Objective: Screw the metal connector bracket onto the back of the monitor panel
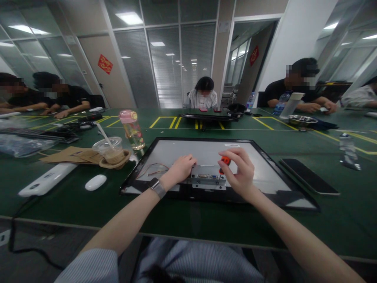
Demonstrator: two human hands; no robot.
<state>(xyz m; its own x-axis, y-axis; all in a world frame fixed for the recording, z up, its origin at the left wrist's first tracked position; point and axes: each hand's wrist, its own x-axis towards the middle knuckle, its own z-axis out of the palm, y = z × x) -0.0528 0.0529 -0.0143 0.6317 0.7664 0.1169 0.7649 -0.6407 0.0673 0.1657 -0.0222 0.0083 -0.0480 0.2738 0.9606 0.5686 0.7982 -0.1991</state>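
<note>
My right hand (240, 171) pinches the short red and black handle of a screwdriver (225, 160). Its thin shaft points down at the right end of a silver metal box (206, 171) with connector ports on its near side. At the box's left end, my left hand (183, 168) curls its fingers against the edge, their tips partly hidden. The box sits on the near part of a flat display panel (253, 151), which has a grey back and a black frame. Thin wires (156, 169) lie on the panel left of my left hand.
Left of the panel are a pink-lidded bottle (132, 129), an iced drink cup (109, 149), a white mouse (96, 182) and a white power strip (48, 180). To the right lies a black phone (308, 175). Several people sit around the green table (176, 220).
</note>
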